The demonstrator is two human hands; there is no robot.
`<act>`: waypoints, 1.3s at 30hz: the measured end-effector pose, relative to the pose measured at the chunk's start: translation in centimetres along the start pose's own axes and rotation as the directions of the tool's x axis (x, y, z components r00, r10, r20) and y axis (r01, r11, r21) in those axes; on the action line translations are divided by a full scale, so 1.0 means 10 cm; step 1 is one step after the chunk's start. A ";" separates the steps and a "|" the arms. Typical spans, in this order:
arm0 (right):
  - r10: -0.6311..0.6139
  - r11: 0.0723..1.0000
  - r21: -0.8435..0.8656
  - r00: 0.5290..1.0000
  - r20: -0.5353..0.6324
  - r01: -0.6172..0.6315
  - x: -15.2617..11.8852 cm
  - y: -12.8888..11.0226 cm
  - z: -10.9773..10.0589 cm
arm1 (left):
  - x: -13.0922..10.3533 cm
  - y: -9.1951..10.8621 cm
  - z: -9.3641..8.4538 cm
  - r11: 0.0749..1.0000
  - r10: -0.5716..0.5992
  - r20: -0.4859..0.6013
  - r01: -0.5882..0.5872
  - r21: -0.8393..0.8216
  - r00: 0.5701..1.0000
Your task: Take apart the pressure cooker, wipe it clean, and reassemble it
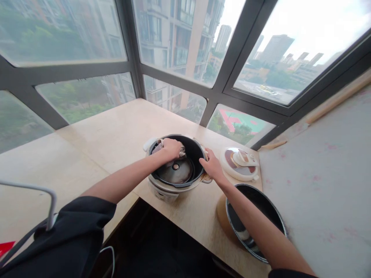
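A white electric pressure cooker stands uncovered on the ledge, its dark inside showing a round heating plate with a small knob at the centre. My left hand reaches over the near-left rim, closed on a crumpled greyish cloth pressed toward the inner wall. With thumb inside and fingers outside, my right hand grips the cooker's right rim beside its side handle. The inner pot sits to the right under my right forearm, its dark inside facing up. Behind it rests the cooker's lid.
The pale wooden ledge runs along grey-framed windows. At right is a wallpapered wall with peeling trim. A white cable bends in at the left, a red item lies at the lower-left edge, and the ledge ends at a dark gap below.
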State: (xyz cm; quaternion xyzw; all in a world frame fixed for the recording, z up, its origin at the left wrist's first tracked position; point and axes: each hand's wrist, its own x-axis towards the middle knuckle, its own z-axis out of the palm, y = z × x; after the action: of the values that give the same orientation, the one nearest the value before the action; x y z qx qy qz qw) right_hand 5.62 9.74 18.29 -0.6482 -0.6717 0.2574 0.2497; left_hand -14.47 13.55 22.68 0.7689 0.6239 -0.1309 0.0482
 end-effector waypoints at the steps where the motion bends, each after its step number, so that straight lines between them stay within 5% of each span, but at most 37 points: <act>1: -0.005 1.000 0.002 1.000 -0.004 0.005 0.00 0.00 0.00 | 0.04 0.03 0.05 1.000 0.013 -0.004 -0.013 -0.006 1.000; 9: -0.013 1.000 0.026 1.000 -0.016 0.014 0.02 0.03 0.03 | 0.16 0.34 0.26 0.964 0.266 -0.019 -0.266 -0.010 0.964; 16: -0.013 1.000 -0.017 1.000 -0.013 0.013 0.03 -0.01 0.00 | -0.13 0.39 0.24 0.793 0.609 0.050 -0.608 -0.033 0.792; 20: 0.009 0.999 -0.052 1.000 0.007 -0.008 0.01 -0.07 -0.03 | -0.25 0.17 0.25 0.763 0.646 0.207 -0.617 -0.191 0.734; 25: 0.020 0.996 -0.084 1.000 0.024 -0.018 -0.02 -0.10 -0.06 | -0.33 -0.16 0.34 0.808 0.581 0.311 -0.487 -0.331 0.752; 32: 0.029 0.993 -0.116 0.999 0.023 -0.026 -0.02 -0.12 -0.07 | -0.24 -0.22 0.32 0.848 0.503 0.141 -0.518 0.109 0.853; 39: 0.027 0.992 -0.123 0.999 0.027 -0.023 -0.02 -0.12 -0.07 | 0.03 -0.18 0.31 0.957 0.280 -0.064 -0.273 0.097 0.958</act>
State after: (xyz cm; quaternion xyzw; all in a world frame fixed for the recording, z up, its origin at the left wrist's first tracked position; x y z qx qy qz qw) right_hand 5.19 9.56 19.59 -0.6668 -0.6817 0.2281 0.1967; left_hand -16.58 13.50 19.75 0.8544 0.5055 -0.1203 0.0085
